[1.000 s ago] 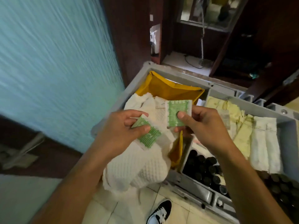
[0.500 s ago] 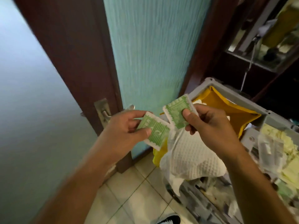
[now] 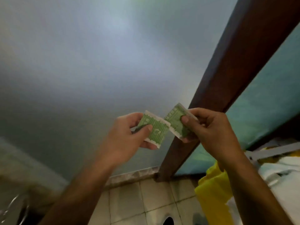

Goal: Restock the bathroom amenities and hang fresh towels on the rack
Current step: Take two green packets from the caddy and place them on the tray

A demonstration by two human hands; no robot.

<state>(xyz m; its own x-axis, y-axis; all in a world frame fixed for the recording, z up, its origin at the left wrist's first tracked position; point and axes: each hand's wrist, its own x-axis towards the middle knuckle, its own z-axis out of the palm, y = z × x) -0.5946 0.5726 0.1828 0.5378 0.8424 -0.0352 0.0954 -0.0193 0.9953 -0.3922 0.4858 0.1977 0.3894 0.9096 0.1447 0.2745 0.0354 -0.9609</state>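
Two small green-and-white striped amenity sachets are held up in front of a plain grey wall. My left hand pinches the left sachet between thumb and fingers. My right hand pinches the right sachet with the thumb on its face. The two sachets almost touch at their inner corners. White towels lie on the cart at the lower right, apart from both hands.
A dark brown door frame slants up to the right, with a teal textured panel beside it. A yellow bag hangs on the grey cart rim. Beige floor tiles lie below.
My view has swung left, away from the cart and towards the grey wall. Both hands kept their sachets and moved along with the turn; the cart now shows only at the right edge.
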